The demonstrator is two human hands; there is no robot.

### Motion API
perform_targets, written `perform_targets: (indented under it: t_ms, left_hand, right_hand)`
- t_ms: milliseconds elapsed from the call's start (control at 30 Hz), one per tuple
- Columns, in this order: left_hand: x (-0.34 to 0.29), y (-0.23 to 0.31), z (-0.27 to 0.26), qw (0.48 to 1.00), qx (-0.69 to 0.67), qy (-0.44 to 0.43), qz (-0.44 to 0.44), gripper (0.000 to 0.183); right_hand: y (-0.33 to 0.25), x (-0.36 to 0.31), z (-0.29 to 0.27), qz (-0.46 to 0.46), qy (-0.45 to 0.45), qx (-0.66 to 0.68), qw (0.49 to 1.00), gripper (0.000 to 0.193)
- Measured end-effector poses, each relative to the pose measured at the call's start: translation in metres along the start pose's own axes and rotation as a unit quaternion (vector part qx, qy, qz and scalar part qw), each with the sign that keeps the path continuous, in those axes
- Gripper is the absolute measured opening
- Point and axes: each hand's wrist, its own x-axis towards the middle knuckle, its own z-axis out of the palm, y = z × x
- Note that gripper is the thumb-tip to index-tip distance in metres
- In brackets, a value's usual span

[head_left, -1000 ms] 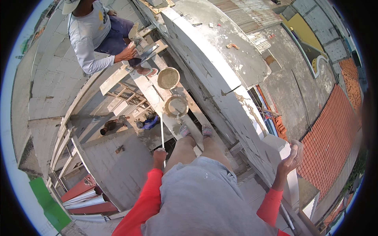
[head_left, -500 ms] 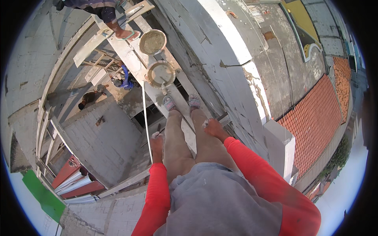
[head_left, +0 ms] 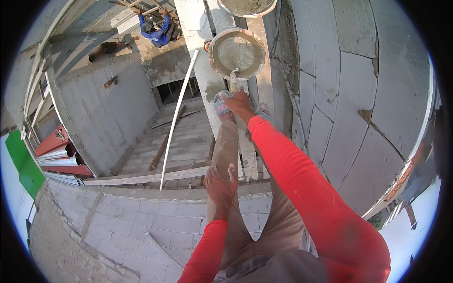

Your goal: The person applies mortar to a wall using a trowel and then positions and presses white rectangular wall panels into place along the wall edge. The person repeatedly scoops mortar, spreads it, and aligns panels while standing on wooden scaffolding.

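Note:
My right hand (head_left: 239, 102) reaches down beside my slippers, its fingers closed round the end of a pale, mortar-caked trowel handle (head_left: 233, 81). This handle leans over the near rim of a round bucket (head_left: 213, 60); the trowel's blade is hidden. Wet grey mortar (head_left: 238, 52) lies in the bucket. Against my left leg, near the knee, rests my left hand (head_left: 222, 185), open with fingers apart and nothing in it. My slippers (head_left: 222, 103) stand on the planks just below the bucket.
A second mortar bucket (head_left: 248, 5) stands beyond the first on the planks (head_left: 191, 14). Left of them is a drop, crossed by a white pipe (head_left: 178, 120). Down there are a person in blue (head_left: 158, 34) and another person (head_left: 104, 51). A block wall (head_left: 349, 89) runs along the right.
I have bent down toward the bucket. My right hand has moved from beside my thigh to the trowel handle. My left hand has opened onto my leg. The person standing on the far planks has left view.

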Motion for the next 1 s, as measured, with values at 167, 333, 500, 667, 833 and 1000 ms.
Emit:
perform_targets:
  t_ms: [167,333,500,667,833,1000]
  left_hand:
    - [0.009,-0.01,0.0,0.996,-0.089,-0.019,-0.008,0.062]
    - [0.019,-0.011,-0.008,0.99,-0.127,-0.016,-0.054,0.061]
    - [0.027,-0.006,-0.016,0.99,-0.13,-0.029,-0.05,0.061]
    - [0.035,-0.004,-0.015,0.991,-0.12,-0.021,-0.047,0.06]
    - [0.036,-0.003,-0.016,0.995,-0.093,-0.005,-0.042,0.059]
    - [0.044,-0.014,-0.017,0.993,-0.107,-0.023,-0.055,0.06]
  right_hand:
    - [-0.046,0.088,-0.01,-0.019,-0.011,-0.174,0.985,0.05]
    - [-0.059,0.079,-0.071,-0.039,0.018,-0.264,0.964,0.041]
    - [-0.03,0.07,-0.082,-0.089,0.091,-0.335,0.934,0.036]
    - [-0.007,0.14,-0.028,-0.106,0.018,-0.252,0.962,0.047]
    - [0.047,0.099,-0.078,0.008,-0.018,-0.105,0.994,0.074]
    - [0.043,-0.056,-0.172,-0.087,-0.071,0.187,0.976,0.029]
